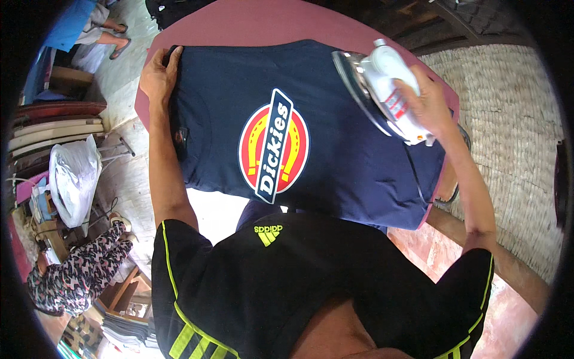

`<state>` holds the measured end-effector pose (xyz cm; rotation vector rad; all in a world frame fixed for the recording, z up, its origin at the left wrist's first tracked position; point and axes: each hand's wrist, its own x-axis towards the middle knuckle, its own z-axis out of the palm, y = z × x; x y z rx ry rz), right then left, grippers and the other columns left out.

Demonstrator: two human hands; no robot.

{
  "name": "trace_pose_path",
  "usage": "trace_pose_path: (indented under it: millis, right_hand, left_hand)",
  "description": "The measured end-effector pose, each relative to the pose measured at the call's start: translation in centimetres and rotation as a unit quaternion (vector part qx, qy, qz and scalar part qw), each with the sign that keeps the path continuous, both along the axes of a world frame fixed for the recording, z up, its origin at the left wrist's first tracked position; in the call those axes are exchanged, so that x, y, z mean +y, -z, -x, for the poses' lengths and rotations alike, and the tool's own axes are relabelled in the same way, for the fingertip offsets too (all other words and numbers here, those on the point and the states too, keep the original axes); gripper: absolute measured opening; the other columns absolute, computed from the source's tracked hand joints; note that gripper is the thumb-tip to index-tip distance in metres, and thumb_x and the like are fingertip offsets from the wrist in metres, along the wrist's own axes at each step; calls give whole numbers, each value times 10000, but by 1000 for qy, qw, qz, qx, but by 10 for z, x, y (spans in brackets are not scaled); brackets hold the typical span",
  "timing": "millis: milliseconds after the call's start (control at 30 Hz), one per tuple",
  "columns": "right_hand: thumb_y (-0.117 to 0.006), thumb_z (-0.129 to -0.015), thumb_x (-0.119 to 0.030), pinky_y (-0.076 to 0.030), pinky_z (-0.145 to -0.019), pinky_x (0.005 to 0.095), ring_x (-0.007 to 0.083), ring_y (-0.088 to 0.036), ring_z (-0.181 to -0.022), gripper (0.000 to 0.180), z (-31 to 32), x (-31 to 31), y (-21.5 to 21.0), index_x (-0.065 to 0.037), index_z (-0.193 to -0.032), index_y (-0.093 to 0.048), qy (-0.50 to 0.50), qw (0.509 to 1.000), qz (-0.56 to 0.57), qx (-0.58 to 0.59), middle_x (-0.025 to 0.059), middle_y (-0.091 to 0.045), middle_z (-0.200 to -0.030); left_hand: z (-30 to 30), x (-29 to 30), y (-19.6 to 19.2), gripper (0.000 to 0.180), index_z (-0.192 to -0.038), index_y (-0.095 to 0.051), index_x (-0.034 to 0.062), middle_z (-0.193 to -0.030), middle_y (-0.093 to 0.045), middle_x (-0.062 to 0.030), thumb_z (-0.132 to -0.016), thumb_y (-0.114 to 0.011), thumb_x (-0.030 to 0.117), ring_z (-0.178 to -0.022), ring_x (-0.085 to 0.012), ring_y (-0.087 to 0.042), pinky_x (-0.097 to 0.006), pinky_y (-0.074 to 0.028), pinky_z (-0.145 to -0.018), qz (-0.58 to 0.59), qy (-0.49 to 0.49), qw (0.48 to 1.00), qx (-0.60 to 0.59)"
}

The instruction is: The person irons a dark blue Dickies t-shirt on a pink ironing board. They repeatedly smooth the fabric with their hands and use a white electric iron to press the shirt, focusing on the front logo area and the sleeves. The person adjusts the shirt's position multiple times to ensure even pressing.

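A dark navy T-shirt with a round red and yellow printed emblem lies spread over a maroon-covered ironing board. At the shirt's far left corner, my left hand pinches the cloth between thumb and fingers. My right hand is wrapped round the handle of a white clothes iron, over the right part of the shirt. The iron is tilted, with the shiny edge of its soleplate facing left; whether it touches the cloth I cannot tell. A dark cord runs across the shirt below it.
A woven straw mat covers the area right of the board. On the left are a clear plastic bag, stacked boards and a person in patterned clothes. Another person's legs show at the upper left.
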<state>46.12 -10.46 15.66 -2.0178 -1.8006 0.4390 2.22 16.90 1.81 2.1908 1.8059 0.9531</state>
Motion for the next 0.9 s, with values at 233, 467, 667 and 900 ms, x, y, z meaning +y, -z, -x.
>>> trace_pose_path:
  millis: [233,467,667,900]
  right_hand:
    - [-672,-946,-328,-504,-621,468,435,-671,-747,314,46,51,10,-37,-990,-565,-92,994,-42,-30,241,-671,-791]
    - [-637,-968,-398,-533,-692,385,302,-707,-768,377,26,61,-8,-63,-1135,-592,-51,993,46,-92,201,-688,-872]
    - [-593,-979,-454,-528,-753,379,252,-673,-795,462,-70,-11,-76,-63,-1224,-599,136,985,46,-96,166,-702,-892]
    - [-600,-977,-452,-522,-764,386,254,-686,-839,431,-60,-35,-51,-38,-1096,-612,138,987,54,-62,176,-691,-893]
  left_hand:
    - [12,4,0,452,-943,-724,91,-797,-701,-118,-877,-696,537,-752,-280,-684,-367,-497,-687,33,4,998,-54]
    - [16,7,12,493,-1028,-741,51,-922,-743,-150,-859,-727,513,-867,-271,-721,-350,-520,-786,-3,12,999,-39]
    - [8,5,8,469,-1026,-742,47,-903,-744,-135,-873,-726,491,-829,-240,-717,-328,-518,-769,4,25,996,-86]
    - [3,0,-2,405,-973,-740,58,-828,-729,-117,-883,-732,453,-730,-190,-683,-318,-502,-692,-13,18,999,-49]
